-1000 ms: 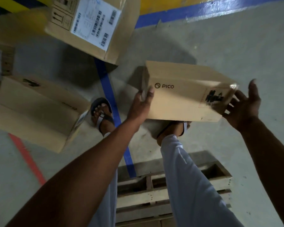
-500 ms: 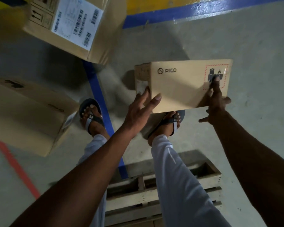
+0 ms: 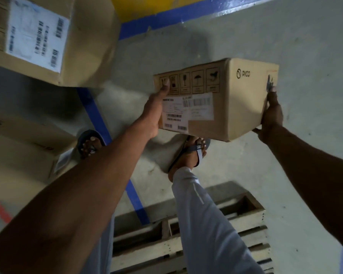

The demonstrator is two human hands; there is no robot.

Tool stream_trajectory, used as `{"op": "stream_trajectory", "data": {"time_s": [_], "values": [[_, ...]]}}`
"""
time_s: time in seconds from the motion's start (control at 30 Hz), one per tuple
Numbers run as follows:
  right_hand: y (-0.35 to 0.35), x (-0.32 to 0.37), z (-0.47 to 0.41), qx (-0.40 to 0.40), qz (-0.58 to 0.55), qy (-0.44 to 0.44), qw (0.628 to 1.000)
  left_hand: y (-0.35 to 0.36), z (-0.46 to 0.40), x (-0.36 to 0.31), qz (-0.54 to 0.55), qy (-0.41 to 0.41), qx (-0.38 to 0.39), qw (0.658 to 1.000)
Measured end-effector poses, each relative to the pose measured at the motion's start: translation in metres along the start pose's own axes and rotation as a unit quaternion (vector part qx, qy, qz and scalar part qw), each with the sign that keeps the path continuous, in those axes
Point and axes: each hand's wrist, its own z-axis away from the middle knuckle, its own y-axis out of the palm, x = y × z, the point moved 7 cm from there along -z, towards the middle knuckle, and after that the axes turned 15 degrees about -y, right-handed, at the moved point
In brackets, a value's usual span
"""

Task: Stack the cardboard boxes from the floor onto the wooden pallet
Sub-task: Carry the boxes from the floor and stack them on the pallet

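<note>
I hold a brown PICO cardboard box up off the floor between both hands, above my feet. Its labelled end, with handling symbols and a white barcode sticker, faces me. My left hand presses flat against that labelled end, fingers straight up to the top edge. My right hand presses against the box's right end, fingers pointing up, thumb sticking out below. The wooden pallet lies on the floor behind my legs at the bottom of the view.
A large cardboard box with a white shipping label sits at the top left. Another cardboard box rests on the floor at the left, beside my left foot. Blue tape lines cross the grey concrete floor.
The box has come up off the floor and turned, so its labelled end now faces me. Both hands have shifted onto its two ends.
</note>
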Motion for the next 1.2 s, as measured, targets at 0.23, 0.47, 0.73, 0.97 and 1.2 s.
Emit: {"op": "stream_trajectory", "data": {"time_s": [0.23,0.47,0.73,0.97,1.2], "values": [[-0.038,0.059,0.130,-0.045,0.011,-0.073,0.996,-0.033,0.101,-0.001,0.091,-0.018,-0.094,0.991],[-0.152,0.189,0.383,-0.040,-0.037,-0.080,0.995,-0.036,0.365,-0.043,-0.043,-0.021,-0.056,0.997],[-0.246,0.174,0.534,-0.068,-0.273,0.132,0.951,0.069,0.603,-0.093,-0.283,0.115,-0.144,0.941],[-0.365,0.135,0.530,-0.148,-0.427,0.094,0.887,0.254,0.633,-0.071,-0.381,0.170,-0.035,0.908],[-0.479,0.076,0.520,-0.254,-0.524,0.097,0.807,0.442,0.639,-0.004,-0.483,0.199,-0.004,0.853]]}}
